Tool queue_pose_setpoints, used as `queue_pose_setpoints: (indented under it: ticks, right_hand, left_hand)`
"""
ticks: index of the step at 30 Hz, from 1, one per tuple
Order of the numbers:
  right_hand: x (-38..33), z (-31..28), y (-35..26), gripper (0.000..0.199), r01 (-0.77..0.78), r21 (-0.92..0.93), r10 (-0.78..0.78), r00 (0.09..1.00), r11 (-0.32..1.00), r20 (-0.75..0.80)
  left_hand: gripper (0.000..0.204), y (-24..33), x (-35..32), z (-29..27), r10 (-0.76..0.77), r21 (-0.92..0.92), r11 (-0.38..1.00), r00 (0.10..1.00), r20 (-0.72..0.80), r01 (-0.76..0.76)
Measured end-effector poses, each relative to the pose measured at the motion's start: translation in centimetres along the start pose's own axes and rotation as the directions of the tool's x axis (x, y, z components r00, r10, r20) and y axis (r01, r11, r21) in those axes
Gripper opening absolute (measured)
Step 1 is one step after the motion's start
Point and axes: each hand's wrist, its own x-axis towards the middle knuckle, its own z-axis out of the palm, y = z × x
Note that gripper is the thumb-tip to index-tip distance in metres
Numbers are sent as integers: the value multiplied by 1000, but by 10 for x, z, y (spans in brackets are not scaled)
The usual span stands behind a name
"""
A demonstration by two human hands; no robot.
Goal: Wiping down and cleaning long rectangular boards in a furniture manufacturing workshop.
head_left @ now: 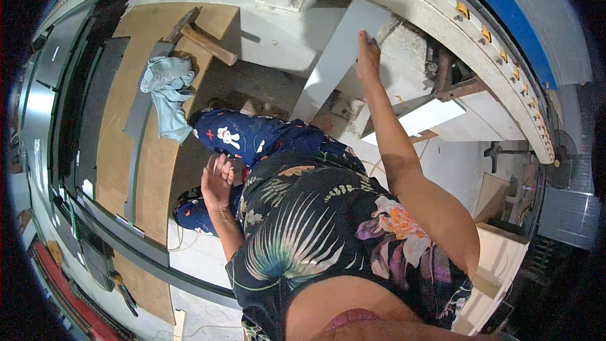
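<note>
My right hand (368, 57) reaches far forward and grips the right edge of a long flat grey strip (334, 50). Its fingers are partly hidden behind that edge. The strip slants from the upper middle down to beside my knee. My left hand (218, 180) is held up near my leg, palm showing and fingers apart, with nothing in it. Closest to it are my dark blue patterned trousers (252, 136) and a brown board (158, 164). A light blue cloth (169, 91) drapes over the board's edge, and a wooden-handled hammer (207, 43) lies just beyond it.
Long dark grey strips (136, 158) lie on and beside the board at left. A white machine beam (499, 57) with yellow parts curves across the top and right. Near the grey strip sits a rusty metal bracket (445, 76). A fan (562, 158) stands far right.
</note>
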Motion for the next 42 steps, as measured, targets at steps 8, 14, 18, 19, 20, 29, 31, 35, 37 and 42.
queue_pose_setpoints:
  ticks: [8,14,18,19,20,29,31,35,37,42]
  right_hand:
    - [11,-81,-42,42,39,146,-7,977,989,-211]
    - [21,-96,-49,47,160,189,-113,965,969,-238]
    - [27,-112,-57,52,102,-47,-111,954,994,-278]
    - [31,-117,-55,53,144,-97,-165,952,985,-257]
    - [22,-114,-61,53,145,-97,-165,953,985,-256]
    - [-59,-150,-17,48,-144,-97,109,947,985,-303]
    - [-67,-178,19,46,-37,-33,26,957,999,-288]
    - [-95,-235,52,62,-119,-286,3,926,951,-378]
    - [-106,-251,59,61,-353,-38,249,729,935,-637]
    - [-97,-298,60,69,-37,100,100,648,994,-755]
  left_hand:
    - [53,2,5,-6,-29,-11,1000,999,36,29]
    - [51,3,4,-7,-32,12,999,999,38,32]
    - [50,2,4,-15,-32,20,999,999,11,32]
    - [50,1,6,-15,-27,26,999,999,18,26]
    - [50,2,6,-14,-26,25,999,1000,17,25]
    - [52,1,6,-14,-37,53,998,999,-10,38]
    - [53,1,6,-16,-39,38,998,999,2,39]
    - [52,2,7,-17,-60,56,997,998,11,59]
    - [52,2,6,-20,-69,74,995,998,1,69]
    - [53,0,5,-22,-87,126,987,992,-95,98]
